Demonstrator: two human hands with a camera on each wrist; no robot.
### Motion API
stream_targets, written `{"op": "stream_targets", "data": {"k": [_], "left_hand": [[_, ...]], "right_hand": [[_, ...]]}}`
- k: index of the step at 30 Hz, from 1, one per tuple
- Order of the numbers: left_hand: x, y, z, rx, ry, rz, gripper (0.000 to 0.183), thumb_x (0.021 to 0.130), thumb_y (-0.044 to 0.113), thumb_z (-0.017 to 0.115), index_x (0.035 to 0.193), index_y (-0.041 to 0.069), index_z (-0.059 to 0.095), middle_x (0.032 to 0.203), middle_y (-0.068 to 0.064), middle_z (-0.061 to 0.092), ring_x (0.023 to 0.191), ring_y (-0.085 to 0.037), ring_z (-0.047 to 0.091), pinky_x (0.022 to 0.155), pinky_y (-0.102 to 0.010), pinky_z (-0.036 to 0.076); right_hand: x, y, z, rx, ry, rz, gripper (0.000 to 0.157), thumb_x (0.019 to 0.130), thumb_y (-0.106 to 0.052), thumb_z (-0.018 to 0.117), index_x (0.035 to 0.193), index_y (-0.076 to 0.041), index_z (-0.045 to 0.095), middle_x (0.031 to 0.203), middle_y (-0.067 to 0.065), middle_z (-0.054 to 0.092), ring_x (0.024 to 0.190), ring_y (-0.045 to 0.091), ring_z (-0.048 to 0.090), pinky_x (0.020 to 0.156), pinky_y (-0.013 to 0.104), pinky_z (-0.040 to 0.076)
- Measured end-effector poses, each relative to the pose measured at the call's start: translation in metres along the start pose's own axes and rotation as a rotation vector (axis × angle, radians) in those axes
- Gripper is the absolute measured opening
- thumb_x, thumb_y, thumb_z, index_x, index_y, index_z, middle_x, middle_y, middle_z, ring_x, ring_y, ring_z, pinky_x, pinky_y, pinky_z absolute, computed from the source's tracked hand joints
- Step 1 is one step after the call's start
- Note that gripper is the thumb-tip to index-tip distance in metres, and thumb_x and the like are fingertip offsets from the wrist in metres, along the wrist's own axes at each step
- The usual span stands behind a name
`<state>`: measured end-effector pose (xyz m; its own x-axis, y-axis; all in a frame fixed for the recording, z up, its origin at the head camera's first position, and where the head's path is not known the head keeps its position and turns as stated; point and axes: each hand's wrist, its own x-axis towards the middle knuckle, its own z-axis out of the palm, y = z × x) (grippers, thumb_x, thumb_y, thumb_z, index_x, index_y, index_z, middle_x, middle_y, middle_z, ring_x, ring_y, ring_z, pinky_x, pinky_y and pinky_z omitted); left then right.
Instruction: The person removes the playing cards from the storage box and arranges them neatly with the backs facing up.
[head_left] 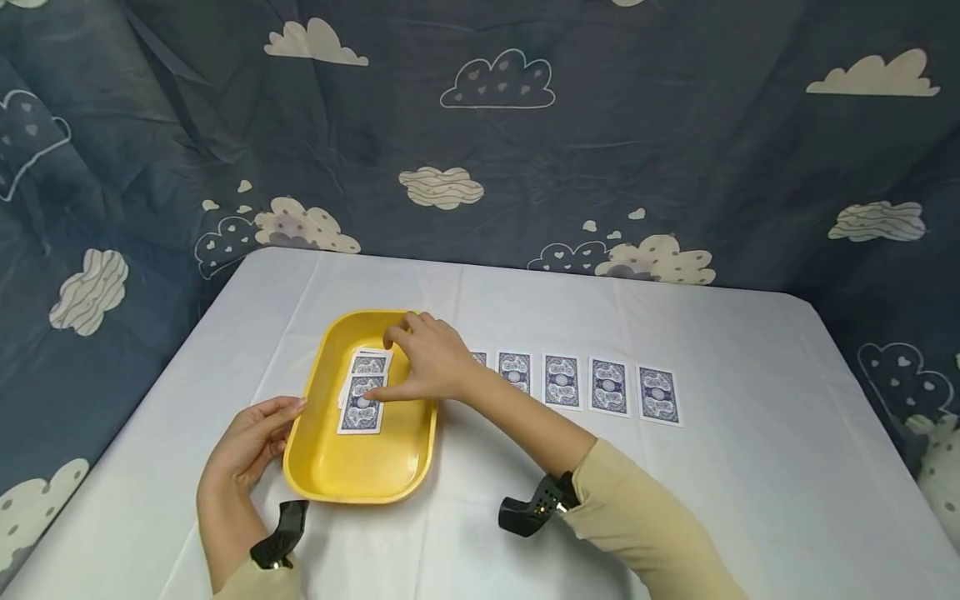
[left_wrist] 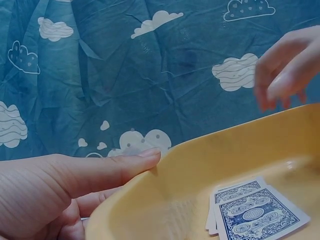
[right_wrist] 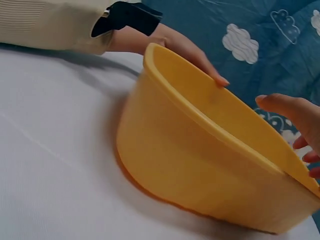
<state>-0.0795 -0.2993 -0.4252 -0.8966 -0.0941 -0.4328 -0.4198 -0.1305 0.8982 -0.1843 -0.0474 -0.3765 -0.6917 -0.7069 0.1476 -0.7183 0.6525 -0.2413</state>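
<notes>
A yellow plastic tray [head_left: 358,467] stands on the table's left part. My left hand [head_left: 251,442] grips its left rim, thumb [left_wrist: 125,167] on top of the edge and fingers outside. Inside the tray lie a few playing cards [head_left: 362,414], blue-patterned backs up, overlapping one another. My right hand [head_left: 429,358] hovers over the tray's right side, thumb and fingers spread apart, nothing between them. The right wrist view shows this hand [right_wrist: 300,122] above the rim. To the right, several more playing cards [head_left: 562,382] lie in a row, backs up; my right hand partly hides the leftmost one.
A white cloth [head_left: 750,500] covers the table, with faint creases. Behind it hangs a dark blue curtain [head_left: 525,150] with cloud prints. A black wrist camera [head_left: 536,507] sits on the right forearm, another camera [head_left: 281,535] on the left.
</notes>
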Motion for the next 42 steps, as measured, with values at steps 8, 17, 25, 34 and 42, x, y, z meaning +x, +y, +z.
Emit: {"op": "stream_targets", "data": {"k": [8,17,25,34,42], "left_hand": [[0.000,-0.001,-0.003,-0.003,-0.002,0.001,0.007,0.086,0.022,0.066,0.082,0.017,0.067,0.071,0.003,0.062,0.051,-0.005,0.051,0.046,-0.015,0.044],[0.003,0.001,-0.001,0.007,0.011,-0.012,0.007,0.085,0.024,0.068,0.081,0.018,0.067,0.071,0.004,0.063,0.053,-0.005,0.052,0.047,-0.015,0.044],[0.002,0.001,0.000,0.000,0.023,-0.027,0.006,0.084,0.024,0.068,0.081,0.019,0.067,0.072,0.004,0.062,0.053,-0.005,0.051,0.047,-0.014,0.044],[0.001,0.001,0.001,-0.006,0.008,-0.023,0.007,0.086,0.023,0.067,0.079,0.020,0.068,0.071,0.005,0.063,0.052,-0.005,0.050,0.046,-0.014,0.043],[0.001,0.001,0.001,-0.013,0.008,-0.014,0.007,0.085,0.023,0.068,0.079,0.019,0.068,0.069,0.004,0.063,0.051,-0.005,0.051,0.046,-0.014,0.044]], "right_hand": [[0.019,-0.026,0.035,-0.172,-0.185,-0.009,0.085,0.060,-0.082,0.056,0.116,-0.018,0.051,0.105,0.001,0.045,0.096,0.017,0.042,0.077,0.030,0.039],[0.024,-0.035,0.046,-0.175,-0.301,0.066,0.090,0.052,-0.078,0.067,0.111,-0.013,0.049,0.109,0.002,0.045,0.100,0.017,0.040,0.082,0.030,0.036],[0.025,-0.036,0.046,-0.135,-0.274,0.045,0.088,0.055,-0.076,0.067,0.113,-0.011,0.052,0.108,0.002,0.047,0.099,0.017,0.041,0.082,0.030,0.036],[0.017,-0.029,0.029,-0.102,-0.152,0.048,0.093,0.055,-0.077,0.066,0.121,-0.013,0.054,0.111,0.002,0.050,0.103,0.017,0.043,0.088,0.034,0.035],[-0.001,-0.013,-0.012,-0.032,-0.026,0.094,0.094,0.054,-0.073,0.069,0.124,-0.013,0.052,0.118,0.002,0.048,0.109,0.018,0.041,0.088,0.034,0.034]]}}
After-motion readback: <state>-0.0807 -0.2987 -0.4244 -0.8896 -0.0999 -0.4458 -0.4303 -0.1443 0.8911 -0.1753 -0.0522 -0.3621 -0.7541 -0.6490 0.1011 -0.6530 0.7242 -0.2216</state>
